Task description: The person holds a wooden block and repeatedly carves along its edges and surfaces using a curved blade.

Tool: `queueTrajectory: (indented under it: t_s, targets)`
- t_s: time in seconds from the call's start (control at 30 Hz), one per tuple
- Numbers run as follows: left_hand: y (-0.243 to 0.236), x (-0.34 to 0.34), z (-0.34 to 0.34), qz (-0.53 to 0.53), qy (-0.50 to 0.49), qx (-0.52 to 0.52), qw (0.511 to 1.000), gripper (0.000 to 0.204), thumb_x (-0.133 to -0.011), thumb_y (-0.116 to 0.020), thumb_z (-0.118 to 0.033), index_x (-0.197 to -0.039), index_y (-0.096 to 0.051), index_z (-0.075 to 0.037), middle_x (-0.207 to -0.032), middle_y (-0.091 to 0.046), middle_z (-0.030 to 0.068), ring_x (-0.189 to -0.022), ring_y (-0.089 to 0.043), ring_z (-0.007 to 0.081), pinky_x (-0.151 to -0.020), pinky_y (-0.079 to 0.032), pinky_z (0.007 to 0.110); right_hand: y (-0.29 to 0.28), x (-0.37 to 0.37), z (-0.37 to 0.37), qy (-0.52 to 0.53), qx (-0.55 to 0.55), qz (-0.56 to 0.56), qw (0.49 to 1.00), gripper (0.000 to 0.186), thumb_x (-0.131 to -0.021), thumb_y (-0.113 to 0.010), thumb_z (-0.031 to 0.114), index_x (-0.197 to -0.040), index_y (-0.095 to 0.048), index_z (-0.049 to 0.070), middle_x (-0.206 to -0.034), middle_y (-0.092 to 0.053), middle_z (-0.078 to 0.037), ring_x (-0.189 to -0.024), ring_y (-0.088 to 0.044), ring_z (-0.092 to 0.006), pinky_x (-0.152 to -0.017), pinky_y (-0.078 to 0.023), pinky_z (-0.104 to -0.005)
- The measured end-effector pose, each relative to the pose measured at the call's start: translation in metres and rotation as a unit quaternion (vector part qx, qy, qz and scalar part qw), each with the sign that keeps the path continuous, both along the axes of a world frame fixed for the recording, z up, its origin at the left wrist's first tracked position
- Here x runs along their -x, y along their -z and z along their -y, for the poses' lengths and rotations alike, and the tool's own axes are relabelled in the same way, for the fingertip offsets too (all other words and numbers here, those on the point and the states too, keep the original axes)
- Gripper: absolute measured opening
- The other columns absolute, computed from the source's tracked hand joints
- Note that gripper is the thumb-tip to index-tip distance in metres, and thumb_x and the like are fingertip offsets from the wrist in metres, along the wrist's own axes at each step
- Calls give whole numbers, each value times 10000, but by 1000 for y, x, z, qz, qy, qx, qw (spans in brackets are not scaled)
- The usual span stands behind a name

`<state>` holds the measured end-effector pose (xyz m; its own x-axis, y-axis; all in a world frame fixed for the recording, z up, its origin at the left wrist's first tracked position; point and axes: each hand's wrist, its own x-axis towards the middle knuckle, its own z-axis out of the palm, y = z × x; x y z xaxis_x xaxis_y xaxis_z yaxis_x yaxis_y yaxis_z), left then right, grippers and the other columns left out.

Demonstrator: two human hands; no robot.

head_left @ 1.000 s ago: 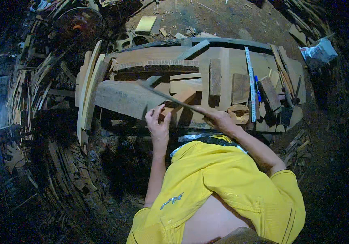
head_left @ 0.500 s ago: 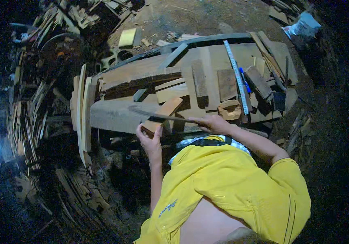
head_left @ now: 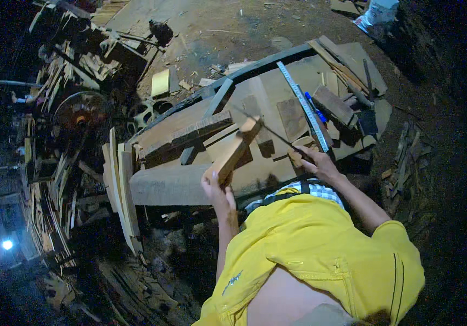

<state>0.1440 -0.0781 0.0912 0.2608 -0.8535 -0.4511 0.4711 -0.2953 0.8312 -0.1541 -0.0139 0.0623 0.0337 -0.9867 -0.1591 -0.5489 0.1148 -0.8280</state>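
Though dim, cluttered workbench point(head_left: 276, 87), brown floor point(head_left: 299, 22).

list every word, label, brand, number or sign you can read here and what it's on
None can be read.
Ruler: markings too small.
Yellow shirt: small dark lettering-like mark, too blurred.
Bag: any print is too blurred.

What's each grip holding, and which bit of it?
The left grip holds a wooden block by its near end; the right grip a thin dark tool by its near end.
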Motion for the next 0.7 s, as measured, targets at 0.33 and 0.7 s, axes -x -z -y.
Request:
queueTrajectory:
  t_s: [0.33, 0.7]
  targets:
    - [94, 198, 83, -275, 133, -88, 948, 288, -855, -622, -152, -1034, -441, -17, -956, -572, 148, -807, -633, 238, -587, -549, 283, -7, 26, -58, 239, -71, -39, 968, 506, -848, -583, 234, -1317, -434, 114, -888, -641, -174, -775, -640, -258, -706, -481, -346]
    - [131, 179, 73, 361, 476, 199, 777, 553, -820, -634, -250, -1270, -400, -31, -1141, -499, 153, -957, -546, 338, -847, -440, 431, 20, 24, -78, 320, -117, 25, 940, 478, -856, -590, 251, -1291, -469, 92, -933, -647, -168, -810, -628, -201, -746, -482, -321]
